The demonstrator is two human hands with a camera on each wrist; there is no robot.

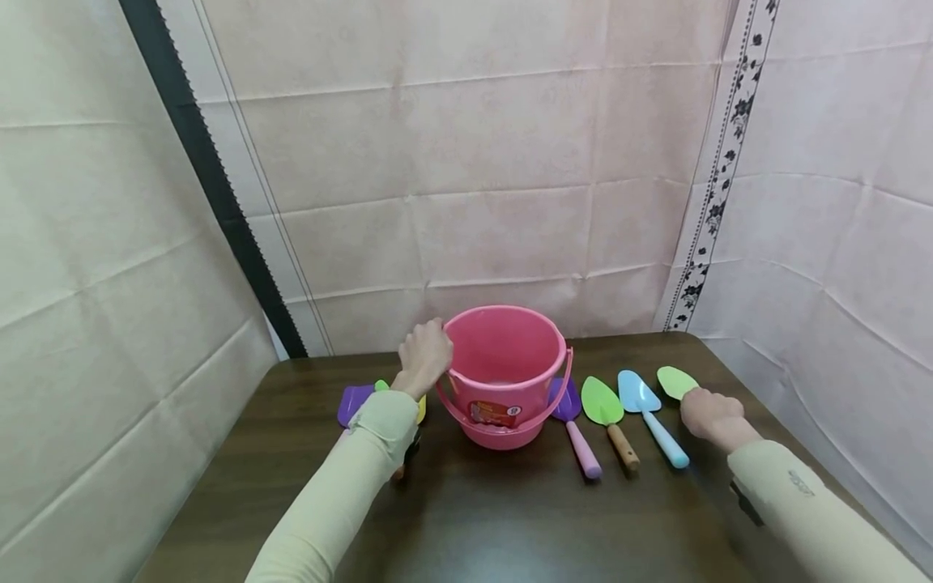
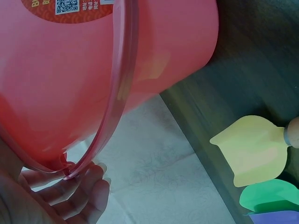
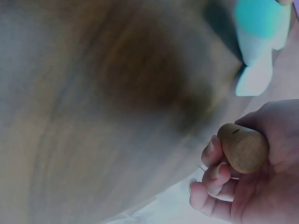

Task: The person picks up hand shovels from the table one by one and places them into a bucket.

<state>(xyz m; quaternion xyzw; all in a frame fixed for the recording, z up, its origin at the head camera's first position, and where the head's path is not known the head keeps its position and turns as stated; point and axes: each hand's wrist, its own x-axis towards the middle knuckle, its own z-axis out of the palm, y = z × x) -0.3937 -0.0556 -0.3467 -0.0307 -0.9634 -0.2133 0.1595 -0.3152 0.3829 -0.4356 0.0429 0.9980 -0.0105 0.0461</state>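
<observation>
A pink bucket [image 1: 503, 360] with a red label on its front stands at the back middle of the table. My left hand [image 1: 425, 356] grips its rim on the left side. In the left wrist view, the fingers of that hand curl beside the joint where the bucket's pink handle [image 2: 124, 60] meets the rim. At the far right, my right hand [image 1: 716, 414] holds a light green toy trowel [image 1: 675, 382], its blade pointing to the back. The right wrist view shows the rounded end of the trowel's wooden handle [image 3: 245, 151] sticking out of the curled fingers.
Right of the bucket lie a purple trowel [image 1: 583, 445], a green trowel [image 1: 601, 401] and a blue trowel [image 1: 665, 437]. To its left are a purple shovel [image 1: 354, 402], a green one [image 2: 268, 193] and a yellow one [image 2: 257, 149], partly behind my left arm. Cloth [image 1: 503, 162] hangs behind the table.
</observation>
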